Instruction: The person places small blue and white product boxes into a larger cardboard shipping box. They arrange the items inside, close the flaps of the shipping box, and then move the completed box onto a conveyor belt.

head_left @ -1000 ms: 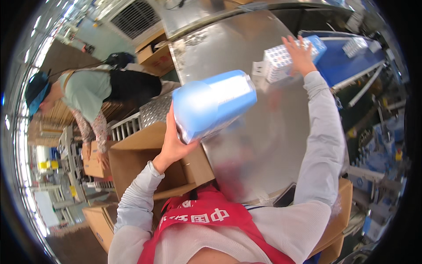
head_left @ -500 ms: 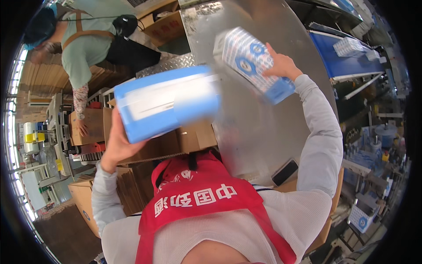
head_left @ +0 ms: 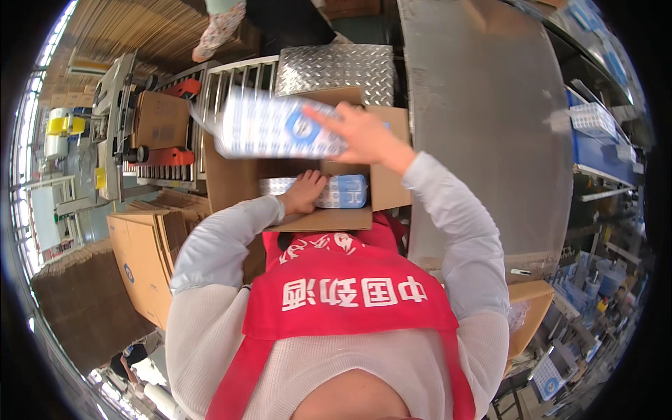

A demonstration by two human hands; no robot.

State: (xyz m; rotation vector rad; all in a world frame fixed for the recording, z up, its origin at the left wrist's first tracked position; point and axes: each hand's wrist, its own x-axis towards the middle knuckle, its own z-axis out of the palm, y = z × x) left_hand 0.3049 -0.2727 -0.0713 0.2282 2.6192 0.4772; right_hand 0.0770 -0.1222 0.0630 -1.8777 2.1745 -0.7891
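An open cardboard shipping box (head_left: pixel 390 157) stands in front of me with its flaps out. Down inside it, along the near wall, lies a blue-and-white carton (head_left: pixel 346 192). My left hand (head_left: pixel 304 193) reaches in and grips this carton from above, its fingers curled over the far side. Above the shipping box my right hand (head_left: pixel 365 137) holds a second carton (head_left: pixel 262 127), white with a blue pattern and a round blue emblem. That one lies roughly level and is blurred at its left end. It hides part of the box's interior.
A metal worktable (head_left: pixel 483 133) stretches along the right. Beyond the box are a diamond-plate sheet (head_left: pixel 334 70) and a roller conveyor (head_left: pixel 241 77) carrying another cardboard box (head_left: pixel 161 120). Folded cardboard (head_left: pixel 136 259) stands at the left. A co-worker's sleeve (head_left: pixel 222 29) shows at the far side.
I have turned left from the metal table to the shipping box. The left hand's carton went down into the box. My right hand brought its carton leftward over the box.
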